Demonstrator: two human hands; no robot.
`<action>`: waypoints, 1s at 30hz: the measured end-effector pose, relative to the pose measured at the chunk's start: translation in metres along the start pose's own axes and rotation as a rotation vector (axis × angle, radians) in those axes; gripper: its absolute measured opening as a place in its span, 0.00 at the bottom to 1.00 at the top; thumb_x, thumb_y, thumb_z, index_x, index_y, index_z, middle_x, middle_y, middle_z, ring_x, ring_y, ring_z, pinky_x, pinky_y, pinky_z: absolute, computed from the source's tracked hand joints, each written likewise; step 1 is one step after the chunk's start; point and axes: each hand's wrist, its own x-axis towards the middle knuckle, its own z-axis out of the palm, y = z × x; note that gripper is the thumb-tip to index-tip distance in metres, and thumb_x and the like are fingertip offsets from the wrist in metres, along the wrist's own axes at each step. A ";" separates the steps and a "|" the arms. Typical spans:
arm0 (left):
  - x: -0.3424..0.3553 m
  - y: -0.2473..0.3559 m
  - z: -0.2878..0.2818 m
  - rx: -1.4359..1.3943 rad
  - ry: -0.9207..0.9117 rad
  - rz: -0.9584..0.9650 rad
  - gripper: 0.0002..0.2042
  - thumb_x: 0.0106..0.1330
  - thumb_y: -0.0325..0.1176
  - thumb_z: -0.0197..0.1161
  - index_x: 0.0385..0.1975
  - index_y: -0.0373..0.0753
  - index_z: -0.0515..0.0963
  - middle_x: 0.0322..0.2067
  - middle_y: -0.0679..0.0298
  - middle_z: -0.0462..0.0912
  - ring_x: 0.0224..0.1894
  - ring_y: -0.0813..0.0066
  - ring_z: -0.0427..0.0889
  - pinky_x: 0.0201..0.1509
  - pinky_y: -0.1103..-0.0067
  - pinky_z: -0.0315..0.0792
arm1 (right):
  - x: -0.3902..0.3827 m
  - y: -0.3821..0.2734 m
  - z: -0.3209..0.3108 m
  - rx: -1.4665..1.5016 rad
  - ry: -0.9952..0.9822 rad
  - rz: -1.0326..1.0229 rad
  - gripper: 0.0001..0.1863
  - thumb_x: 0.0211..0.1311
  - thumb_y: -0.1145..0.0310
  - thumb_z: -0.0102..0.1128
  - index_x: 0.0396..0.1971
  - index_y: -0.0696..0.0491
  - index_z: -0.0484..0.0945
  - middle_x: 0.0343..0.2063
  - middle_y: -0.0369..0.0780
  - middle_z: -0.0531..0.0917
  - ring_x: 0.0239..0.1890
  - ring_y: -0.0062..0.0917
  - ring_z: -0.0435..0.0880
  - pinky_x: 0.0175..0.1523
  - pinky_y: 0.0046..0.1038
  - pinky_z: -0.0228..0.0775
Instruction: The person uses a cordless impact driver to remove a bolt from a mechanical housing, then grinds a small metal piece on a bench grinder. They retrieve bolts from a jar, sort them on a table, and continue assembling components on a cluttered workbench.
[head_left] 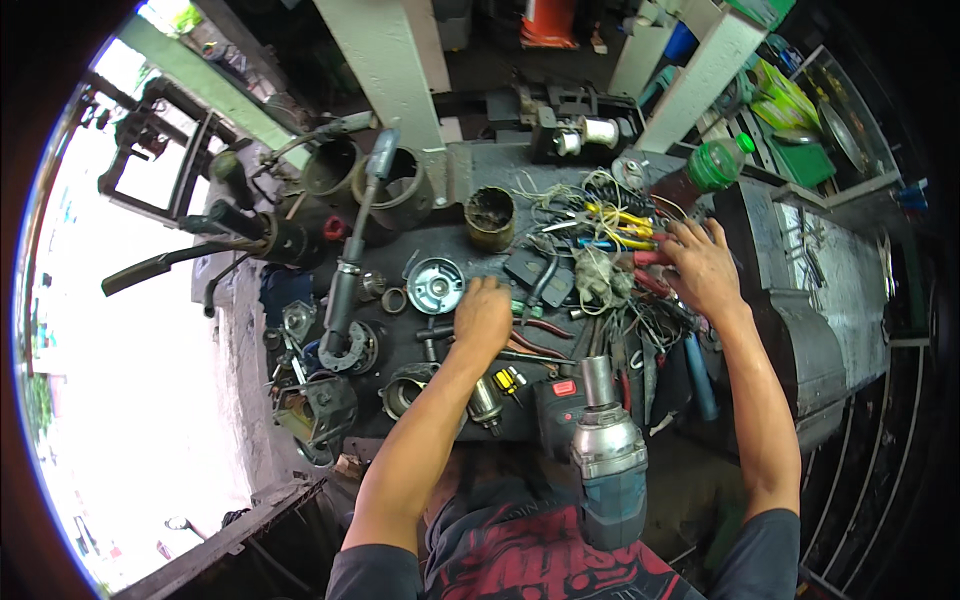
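My left hand (484,314), fingers curled, is just right of a silver disc housing (436,286), beside a green-handled tool (527,310); whatever it may grip is hidden. My right hand (701,260) spreads its bent fingers over red-handled tools (648,258) at the right of a tangle of wires, with yellow-handled pliers (625,218) just beyond. A green-capped bottle (715,165) stands behind it. A cordless impact wrench (610,480) with a long socket lies in front, between my forearms, beside a red-buttoned battery (555,420).
Metal cylinders (395,185), a puller (344,290) and a dirty can (489,220) occupy the left and back of the dark bench (450,240). Pale posts (375,50) rise behind it. Grey metal blocks (790,340) border the right side; a bright opening (140,380) is at left.
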 end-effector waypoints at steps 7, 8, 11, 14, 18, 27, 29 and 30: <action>-0.002 0.011 -0.033 0.110 -0.070 0.112 0.15 0.56 0.21 0.63 0.45 0.32 0.77 0.37 0.49 0.86 0.44 0.49 0.82 0.54 0.63 0.77 | -0.009 -0.039 -0.088 0.451 0.148 0.021 0.17 0.57 0.70 0.71 0.48 0.53 0.84 0.55 0.43 0.82 0.61 0.40 0.79 0.69 0.41 0.64; -0.010 0.013 -0.049 0.087 -0.006 0.141 0.15 0.55 0.21 0.63 0.44 0.32 0.76 0.36 0.49 0.85 0.44 0.50 0.81 0.54 0.64 0.76 | -0.010 -0.044 -0.102 0.542 0.163 0.029 0.17 0.57 0.71 0.71 0.48 0.54 0.84 0.53 0.44 0.83 0.59 0.42 0.80 0.67 0.40 0.67; -0.049 0.026 -0.116 0.027 0.029 0.150 0.14 0.55 0.21 0.64 0.43 0.31 0.75 0.35 0.50 0.82 0.45 0.51 0.79 0.52 0.64 0.74 | -0.015 -0.064 -0.150 0.730 0.178 0.007 0.18 0.57 0.73 0.71 0.49 0.57 0.83 0.50 0.46 0.84 0.54 0.44 0.84 0.61 0.38 0.73; -0.088 0.036 -0.203 -0.091 0.118 0.239 0.14 0.57 0.22 0.66 0.42 0.30 0.74 0.36 0.51 0.79 0.44 0.51 0.77 0.50 0.63 0.72 | -0.017 -0.101 -0.205 0.756 0.162 -0.095 0.20 0.56 0.74 0.72 0.49 0.59 0.83 0.50 0.48 0.84 0.53 0.45 0.84 0.59 0.37 0.75; -0.109 0.036 -0.299 -0.305 0.302 0.577 0.19 0.56 0.20 0.68 0.49 0.30 0.76 0.39 0.54 0.79 0.43 0.52 0.76 0.50 0.64 0.73 | -0.004 -0.185 -0.261 0.646 0.009 -0.249 0.29 0.59 0.67 0.71 0.61 0.56 0.76 0.55 0.50 0.82 0.58 0.49 0.81 0.63 0.41 0.73; -0.110 -0.162 -0.404 -0.584 0.647 0.388 0.09 0.70 0.30 0.69 0.47 0.36 0.83 0.34 0.65 0.86 0.36 0.78 0.84 0.44 0.81 0.77 | 0.062 -0.342 -0.181 0.865 0.196 0.449 0.24 0.68 0.62 0.62 0.57 0.62 0.73 0.44 0.51 0.84 0.48 0.41 0.83 0.57 0.37 0.72; -0.058 -0.221 -0.431 -0.421 0.703 0.155 0.13 0.72 0.40 0.66 0.43 0.34 0.81 0.33 0.55 0.87 0.36 0.67 0.86 0.45 0.71 0.78 | 0.076 -0.371 -0.138 1.120 0.372 0.783 0.25 0.65 0.57 0.72 0.51 0.60 0.78 0.40 0.39 0.85 0.42 0.22 0.79 0.52 0.28 0.73; -0.033 -0.237 -0.435 -0.392 0.605 0.036 0.15 0.72 0.43 0.66 0.44 0.34 0.81 0.35 0.53 0.88 0.38 0.62 0.87 0.47 0.68 0.78 | 0.079 -0.380 -0.126 1.258 0.319 0.906 0.23 0.65 0.56 0.74 0.48 0.59 0.80 0.40 0.38 0.86 0.43 0.21 0.80 0.52 0.28 0.73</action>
